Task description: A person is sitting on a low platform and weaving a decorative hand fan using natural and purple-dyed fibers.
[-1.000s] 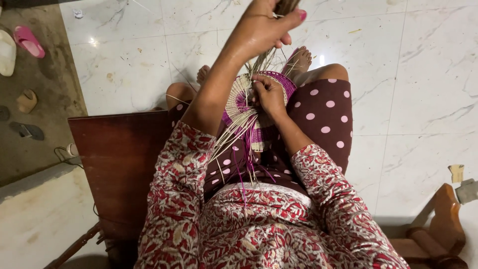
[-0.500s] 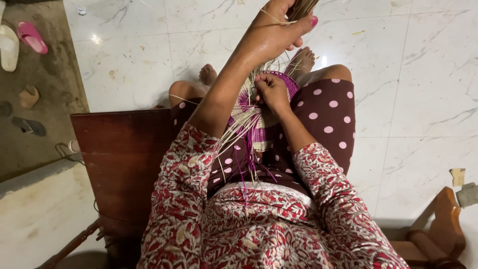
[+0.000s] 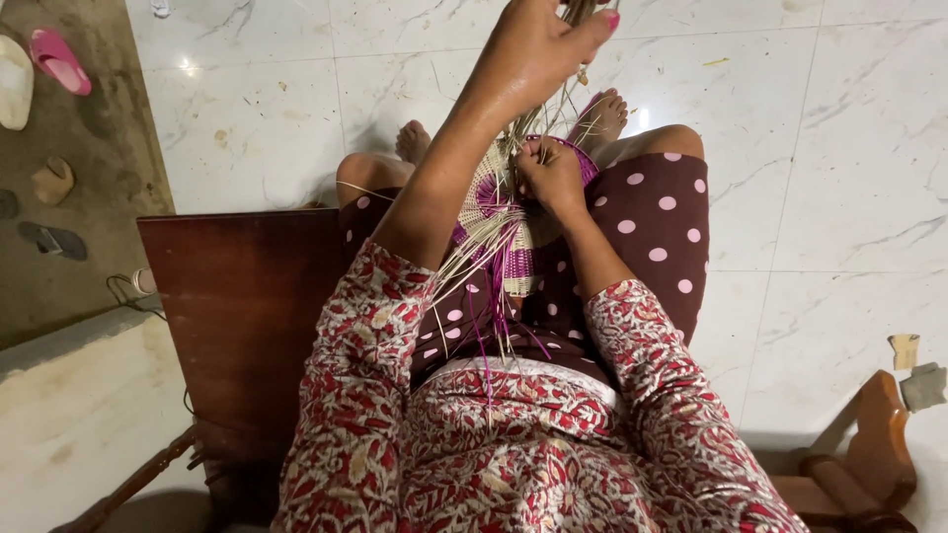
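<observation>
I sit with a half-woven round mat of cream and purple straw [image 3: 486,192] resting on my lap. My left hand [image 3: 533,54] is raised high at the top of the view, fingers closed around a bundle of loose straw strands [image 3: 553,109] that run down to the mat. My right hand [image 3: 551,176] is lower, pinching the mat's purple edge near my knee. More strands, cream and purple, hang from the mat toward my waist [image 3: 484,296].
A dark wooden bench [image 3: 237,316] is under me on the left. White marble floor [image 3: 839,197] spreads around. Sandals, one pink [image 3: 57,61], lie at the far left. Wooden furniture legs [image 3: 869,454] stand at the lower right.
My left hand has lifted a little higher with the strands. My right hand shifted slightly along the mat's edge.
</observation>
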